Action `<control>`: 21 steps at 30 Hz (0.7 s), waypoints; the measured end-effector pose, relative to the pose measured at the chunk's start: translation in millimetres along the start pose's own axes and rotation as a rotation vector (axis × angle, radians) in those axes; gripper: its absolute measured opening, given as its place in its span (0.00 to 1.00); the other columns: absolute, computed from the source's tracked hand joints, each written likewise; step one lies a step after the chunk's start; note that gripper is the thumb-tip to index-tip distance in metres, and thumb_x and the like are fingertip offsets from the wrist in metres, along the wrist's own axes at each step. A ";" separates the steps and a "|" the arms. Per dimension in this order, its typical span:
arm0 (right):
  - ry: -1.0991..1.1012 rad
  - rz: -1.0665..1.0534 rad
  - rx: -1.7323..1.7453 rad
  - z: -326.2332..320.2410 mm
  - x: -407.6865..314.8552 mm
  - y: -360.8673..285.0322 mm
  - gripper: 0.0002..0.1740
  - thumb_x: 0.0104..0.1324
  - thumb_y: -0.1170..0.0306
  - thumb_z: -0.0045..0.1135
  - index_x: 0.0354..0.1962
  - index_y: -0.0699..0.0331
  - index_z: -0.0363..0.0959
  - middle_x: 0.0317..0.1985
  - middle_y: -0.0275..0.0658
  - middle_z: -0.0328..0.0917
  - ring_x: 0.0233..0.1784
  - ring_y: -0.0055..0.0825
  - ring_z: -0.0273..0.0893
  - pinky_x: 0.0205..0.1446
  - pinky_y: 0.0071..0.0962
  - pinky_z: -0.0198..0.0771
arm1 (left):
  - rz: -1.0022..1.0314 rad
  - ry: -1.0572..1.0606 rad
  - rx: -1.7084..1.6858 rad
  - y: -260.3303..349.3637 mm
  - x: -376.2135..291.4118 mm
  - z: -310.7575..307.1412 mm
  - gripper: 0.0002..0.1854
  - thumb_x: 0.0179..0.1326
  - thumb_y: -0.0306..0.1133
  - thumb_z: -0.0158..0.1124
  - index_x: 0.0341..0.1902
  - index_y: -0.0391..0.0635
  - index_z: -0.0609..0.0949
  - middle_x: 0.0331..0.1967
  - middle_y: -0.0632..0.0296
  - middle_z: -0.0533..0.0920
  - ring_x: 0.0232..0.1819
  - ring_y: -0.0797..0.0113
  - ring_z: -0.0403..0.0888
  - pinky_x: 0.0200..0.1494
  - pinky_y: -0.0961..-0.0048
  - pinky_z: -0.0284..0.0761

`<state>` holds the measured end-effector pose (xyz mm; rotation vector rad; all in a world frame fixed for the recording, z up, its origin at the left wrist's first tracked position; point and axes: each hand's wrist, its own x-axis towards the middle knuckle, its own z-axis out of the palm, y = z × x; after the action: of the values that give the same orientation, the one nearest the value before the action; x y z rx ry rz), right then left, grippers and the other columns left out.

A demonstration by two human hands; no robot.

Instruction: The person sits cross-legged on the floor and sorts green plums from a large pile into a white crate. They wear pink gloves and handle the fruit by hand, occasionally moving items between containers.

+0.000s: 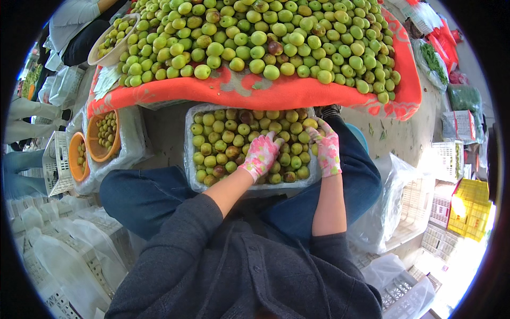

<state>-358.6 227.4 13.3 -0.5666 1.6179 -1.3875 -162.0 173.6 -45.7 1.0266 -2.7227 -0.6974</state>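
Note:
A white lined crate full of green and brownish jujube-like fruits stands between my legs. My left hand, in a pink floral glove, rests on the fruits near the crate's middle, its fingertips among them; whether it grips one is hidden. At the crate's right edge my right hand, gloved alike, has a yellowish-green fruit between thumb and fingers. Beyond the crate a large heap of similar green fruits lies on a red patterned blanket.
Orange baskets with fruits stand at the left, and a pale basket sits beside the heap. A plastic-lined crate is at the right. Stacked white crates lie at the lower left. Another person's arm and dark-clothed leg show at the upper left.

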 end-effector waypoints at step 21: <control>0.021 -0.012 0.086 3.8 11.9 -3.3 0.25 0.63 0.76 0.65 0.59 0.67 0.75 0.34 0.28 0.78 0.28 0.10 0.67 0.31 0.13 0.65 | 0.153 0.085 0.148 -18.2 41.4 -11.3 0.25 0.51 0.23 0.60 0.56 0.51 0.81 0.57 0.59 0.81 0.51 0.51 0.80 0.51 0.57 0.79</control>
<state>-361.8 214.9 12.5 -0.5132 1.5655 -1.4693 -179.3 130.3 -45.3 0.8425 -2.7751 -0.4240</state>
